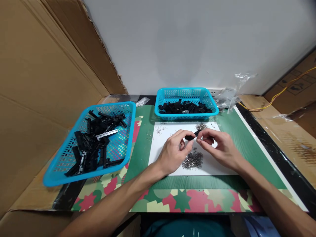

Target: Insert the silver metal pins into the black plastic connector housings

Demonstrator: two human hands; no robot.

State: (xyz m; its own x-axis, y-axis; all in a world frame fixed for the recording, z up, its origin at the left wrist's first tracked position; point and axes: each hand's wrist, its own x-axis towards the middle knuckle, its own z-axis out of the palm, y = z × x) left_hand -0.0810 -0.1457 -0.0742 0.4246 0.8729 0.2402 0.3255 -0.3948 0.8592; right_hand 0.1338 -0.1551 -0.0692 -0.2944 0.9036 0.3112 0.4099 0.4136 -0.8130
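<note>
Over the white sheet (pixel 158 154), my left hand (pixel 174 151) grips a small black plastic part (pixel 190 137) between thumb and fingers. My right hand (pixel 219 144) is close beside it, its thumb and forefinger pinched on a thin metal piece, too small to make out fully. The black part reaches across toward the right fingertips. Below both hands lies a heap of small metal pieces (pixel 192 160). A smaller metal heap (pixel 201 126) sits behind the right hand, and a few loose thin pieces (pixel 160 129) are scattered at the sheet's upper left.
A blue basket (pixel 132 138) of black plastic parts (pixel 92 141) stands on the left. Another blue basket (pixel 186 117) with black parts is at the back. Clear plastic bags (pixel 225 97) and a yellow cable (pixel 274 97) are at the back right. Cardboard (pixel 37 82) walls the left side.
</note>
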